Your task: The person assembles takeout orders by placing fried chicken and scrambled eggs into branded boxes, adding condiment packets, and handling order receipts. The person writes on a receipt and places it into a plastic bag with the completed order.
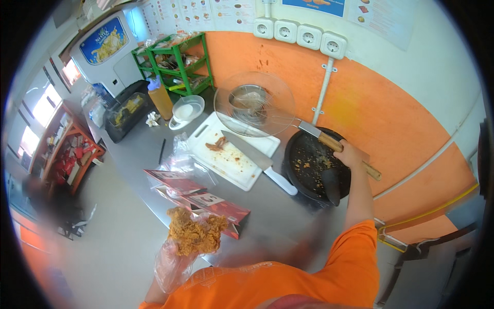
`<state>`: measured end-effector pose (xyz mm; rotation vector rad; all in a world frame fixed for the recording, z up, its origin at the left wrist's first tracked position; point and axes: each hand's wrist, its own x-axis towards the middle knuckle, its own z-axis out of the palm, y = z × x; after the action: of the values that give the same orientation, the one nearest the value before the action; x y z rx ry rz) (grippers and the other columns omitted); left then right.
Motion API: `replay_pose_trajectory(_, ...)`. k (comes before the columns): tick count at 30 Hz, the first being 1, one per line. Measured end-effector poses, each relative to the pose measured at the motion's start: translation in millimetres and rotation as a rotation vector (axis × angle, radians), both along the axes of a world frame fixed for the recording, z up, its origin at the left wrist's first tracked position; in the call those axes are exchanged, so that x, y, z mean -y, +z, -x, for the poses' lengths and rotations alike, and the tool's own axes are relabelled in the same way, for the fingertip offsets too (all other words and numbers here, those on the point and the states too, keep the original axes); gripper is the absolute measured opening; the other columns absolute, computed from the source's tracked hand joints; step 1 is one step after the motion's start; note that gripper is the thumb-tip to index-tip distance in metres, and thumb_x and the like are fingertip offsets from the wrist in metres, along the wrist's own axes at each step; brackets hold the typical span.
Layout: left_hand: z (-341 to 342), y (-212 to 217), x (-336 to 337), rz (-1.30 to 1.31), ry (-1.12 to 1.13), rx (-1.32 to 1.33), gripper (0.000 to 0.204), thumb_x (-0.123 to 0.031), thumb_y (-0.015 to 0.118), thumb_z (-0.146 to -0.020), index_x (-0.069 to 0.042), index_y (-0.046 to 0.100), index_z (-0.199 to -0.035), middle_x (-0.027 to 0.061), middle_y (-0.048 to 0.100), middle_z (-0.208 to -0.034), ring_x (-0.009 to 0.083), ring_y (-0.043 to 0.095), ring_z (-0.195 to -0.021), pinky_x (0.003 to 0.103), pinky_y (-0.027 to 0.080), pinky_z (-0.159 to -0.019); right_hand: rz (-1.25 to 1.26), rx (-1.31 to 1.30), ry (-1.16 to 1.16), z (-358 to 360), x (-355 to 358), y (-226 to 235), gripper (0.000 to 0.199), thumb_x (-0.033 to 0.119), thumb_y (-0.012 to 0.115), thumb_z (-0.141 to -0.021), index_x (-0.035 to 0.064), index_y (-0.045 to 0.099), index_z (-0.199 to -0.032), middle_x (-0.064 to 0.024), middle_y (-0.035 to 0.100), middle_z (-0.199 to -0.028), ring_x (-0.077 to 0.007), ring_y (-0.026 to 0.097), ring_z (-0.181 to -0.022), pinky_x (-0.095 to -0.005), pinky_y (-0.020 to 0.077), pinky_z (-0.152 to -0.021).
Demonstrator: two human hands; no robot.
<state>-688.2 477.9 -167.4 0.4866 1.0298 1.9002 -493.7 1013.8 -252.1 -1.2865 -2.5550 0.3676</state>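
Note:
My left hand, in a clear plastic glove or bag, is closed on a piece of golden fried chicken at the table's near edge. Just beyond the chicken stand red paper boxes. My right hand grips the wooden handle of a wire skimmer. Its round mesh hangs above a metal bowl near the wall. Under the handle sits a wide black mortar with crumbs inside and a dark pestle leaning in it.
A white cutting board with brown scraps carries a large knife, its white handle jutting over the edge. Clear plastic bags lie left of it. Further back are a sauce bottle, a white container, a black tray and a green rack.

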Motion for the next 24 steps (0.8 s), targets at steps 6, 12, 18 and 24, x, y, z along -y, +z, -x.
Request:
replay_pose_trajectory(6,17,-26,18,-0.021,0.133,0.251,0.069,-0.043,0.07,-0.074,-0.013,0.047,-0.132,0.024,0.041,-0.136,0.0463,0.039,-0.124,0.07,0.043,-0.082,-0.488,-0.115,-0.32,28,-13,-23,0.04,0.036,0.073,-0.075,0.0141,0.063,-0.106,-0.0129,0.059,-0.103,-0.0295,0.055,-0.104,-0.0493,0.0412,-0.086)
replay_pose_trajectory(12,9,0,-6,-0.022,0.042,0.103,0.073,-0.04,0.076,-0.069,-0.01,0.049,-0.13,0.0213,0.045,-0.133,0.0454,0.04,-0.124,0.066,0.045,-0.086,0.228,0.089,-0.123,-12,67,36,0.065,0.061,0.056,-0.08,0.0057,0.061,-0.114,-0.0209,0.058,-0.121,-0.0361,0.055,-0.112,-0.045,0.0428,-0.092)
replay_pose_trajectory(18,10,26,-81,-0.105,-0.239,-0.212,0.087,-0.041,0.073,-0.073,-0.009,0.031,-0.142,0.0171,0.044,-0.137,0.0364,0.043,-0.126,0.053,0.045,-0.094,0.722,0.07,-0.128,-30,140,35,0.095,0.051,0.065,-0.075,-0.0014,0.025,-0.144,-0.0297,0.058,-0.117,-0.0368,0.056,-0.112,-0.039,0.0413,-0.099)
replay_pose_trajectory(24,-1,18,-197,0.203,-0.449,-0.265,0.085,-0.044,0.066,-0.081,-0.003,0.027,-0.145,0.0123,0.043,-0.139,0.0277,0.046,-0.124,0.045,0.038,-0.1,0.098,-0.091,-0.044,-35,142,-34,0.087,0.029,0.072,-0.074,-0.0009,0.028,-0.143,-0.0233,0.062,-0.108,-0.0282,0.064,-0.094,-0.0332,0.0536,-0.076)
